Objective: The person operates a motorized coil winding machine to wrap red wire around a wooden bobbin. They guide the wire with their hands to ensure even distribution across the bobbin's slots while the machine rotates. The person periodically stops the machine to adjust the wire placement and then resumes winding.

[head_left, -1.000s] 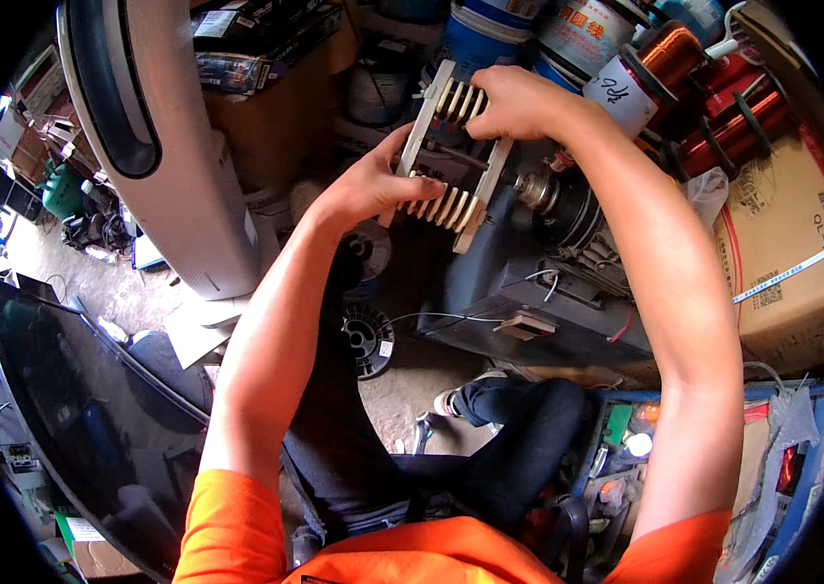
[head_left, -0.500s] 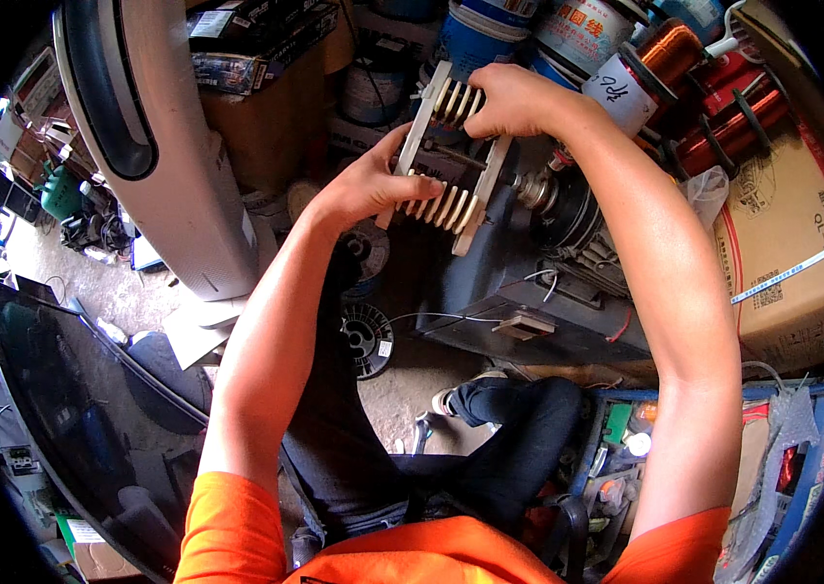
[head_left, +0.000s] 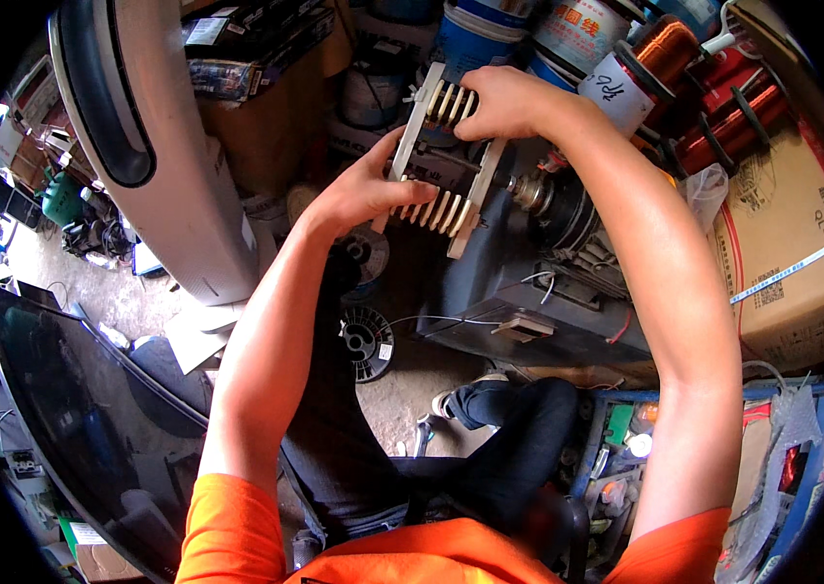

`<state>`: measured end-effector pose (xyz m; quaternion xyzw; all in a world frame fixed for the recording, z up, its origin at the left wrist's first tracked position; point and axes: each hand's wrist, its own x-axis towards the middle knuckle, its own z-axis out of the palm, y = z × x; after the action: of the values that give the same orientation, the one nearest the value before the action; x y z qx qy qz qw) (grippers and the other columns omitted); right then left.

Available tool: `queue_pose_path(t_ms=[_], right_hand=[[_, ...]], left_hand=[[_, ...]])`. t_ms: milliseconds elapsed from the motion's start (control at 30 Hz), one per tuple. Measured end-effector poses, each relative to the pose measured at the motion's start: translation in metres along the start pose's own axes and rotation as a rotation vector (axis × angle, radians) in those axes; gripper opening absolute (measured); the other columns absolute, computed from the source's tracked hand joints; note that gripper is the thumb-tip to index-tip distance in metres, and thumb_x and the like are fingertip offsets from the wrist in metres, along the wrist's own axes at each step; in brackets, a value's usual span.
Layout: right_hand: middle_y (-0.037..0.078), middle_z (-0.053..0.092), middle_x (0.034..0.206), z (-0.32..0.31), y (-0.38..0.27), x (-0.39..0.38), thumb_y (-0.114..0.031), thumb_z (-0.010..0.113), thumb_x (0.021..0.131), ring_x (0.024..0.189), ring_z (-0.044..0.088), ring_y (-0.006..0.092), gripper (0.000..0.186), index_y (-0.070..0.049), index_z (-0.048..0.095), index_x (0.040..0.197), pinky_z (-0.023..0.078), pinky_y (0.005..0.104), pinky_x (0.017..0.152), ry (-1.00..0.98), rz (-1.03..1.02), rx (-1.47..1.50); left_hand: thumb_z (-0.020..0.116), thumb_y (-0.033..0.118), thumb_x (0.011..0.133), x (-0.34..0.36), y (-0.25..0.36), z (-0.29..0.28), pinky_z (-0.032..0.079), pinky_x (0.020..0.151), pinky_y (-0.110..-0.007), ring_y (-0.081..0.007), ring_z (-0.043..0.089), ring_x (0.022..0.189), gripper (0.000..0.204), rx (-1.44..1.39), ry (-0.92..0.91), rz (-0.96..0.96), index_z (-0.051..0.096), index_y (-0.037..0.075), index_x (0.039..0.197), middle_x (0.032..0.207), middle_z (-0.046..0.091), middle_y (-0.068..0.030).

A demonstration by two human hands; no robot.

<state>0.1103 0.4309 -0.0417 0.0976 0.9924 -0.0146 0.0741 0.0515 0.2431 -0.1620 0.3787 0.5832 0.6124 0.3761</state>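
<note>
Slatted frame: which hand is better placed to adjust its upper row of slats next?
Probably the right hand: it grips the upper row, while the left hand holds the slatted frame near its lower row.

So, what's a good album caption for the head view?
Left hand and right hand grip a pale ribbed frame, left of copper wire spools.
</note>
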Motion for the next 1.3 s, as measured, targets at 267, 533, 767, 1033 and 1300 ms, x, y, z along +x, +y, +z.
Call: queue_pose_path(t_ms=[267, 533, 767, 1033, 1300], right_hand=[[0.022, 0.065, 0.092, 0.001, -0.001, -0.005, -0.036, 0.068, 0.066, 0.086, 0.064, 0.0325, 0.052, 0.003, 0.062, 0.099, 0.051, 0.0375, 0.074, 0.020, -0.013, -0.002], [0.022, 0.064, 0.094, -0.005, -0.006, -0.015, -0.042, 0.071, 0.066, 0.090, 0.063, 0.0333, 0.059, 0.004, 0.060, 0.102, 0.050, 0.0375, 0.077, 0.059, -0.055, -0.039], [0.020, 0.064, 0.093, -0.005, -0.007, -0.036, -0.040, 0.070, 0.071, 0.086, 0.063, 0.0357, 0.051, 0.001, 0.062, 0.101, 0.050, 0.0385, 0.074, 0.448, -0.165, -0.165], [0.017, 0.066, 0.075, 0.005, -0.024, -0.114, -0.024, 0.063, 0.080, 0.075, 0.064, 0.0363, 0.021, -0.003, 0.066, 0.080, 0.052, 0.0456, 0.070, 0.308, 0.010, -0.024], [0.017, 0.065, 0.077, 0.023, -0.006, -0.126, -0.019, 0.063, 0.081, 0.073, 0.064, 0.0362, 0.017, -0.002, 0.065, 0.079, 0.052, 0.0439, 0.067, 0.498, -0.018, 0.017]], left_hand=[[0.073, 0.029, 0.068, 0.005, -0.012, -0.005, 0.037, 0.098, -0.032, -0.0235, 0.048, 0.113, 0.097, 0.000, 0.010, -0.010, 0.019, 0.006, 0.145, 0.124, 0.050, -0.0171], [0.077, 0.036, 0.068, -0.001, -0.007, -0.007, 0.045, 0.078, -0.029, -0.0182, 0.055, 0.094, 0.087, 0.082, -0.002, -0.038, 0.035, 0.002, 0.136, 0.106, 0.058, -0.0118], [0.078, 0.038, 0.069, 0.001, -0.009, -0.002, 0.044, 0.058, -0.026, -0.0144, 0.057, 0.082, 0.073, 0.151, 0.011, -0.032, 0.049, 0.000, 0.124, 0.095, 0.062, -0.0081], [0.078, 0.037, 0.070, -0.008, -0.004, -0.006, 0.042, 0.058, -0.025, -0.0131, 0.055, 0.079, 0.074, 0.091, 0.008, -0.022, 0.046, 0.001, 0.126, 0.093, 0.060, -0.0057], [0.078, 0.035, 0.071, -0.002, -0.007, -0.006, 0.042, 0.058, -0.025, -0.0123, 0.054, 0.077, 0.066, 0.083, -0.018, -0.036, 0.050, 0.002, 0.120, 0.093, 0.061, -0.0047]])
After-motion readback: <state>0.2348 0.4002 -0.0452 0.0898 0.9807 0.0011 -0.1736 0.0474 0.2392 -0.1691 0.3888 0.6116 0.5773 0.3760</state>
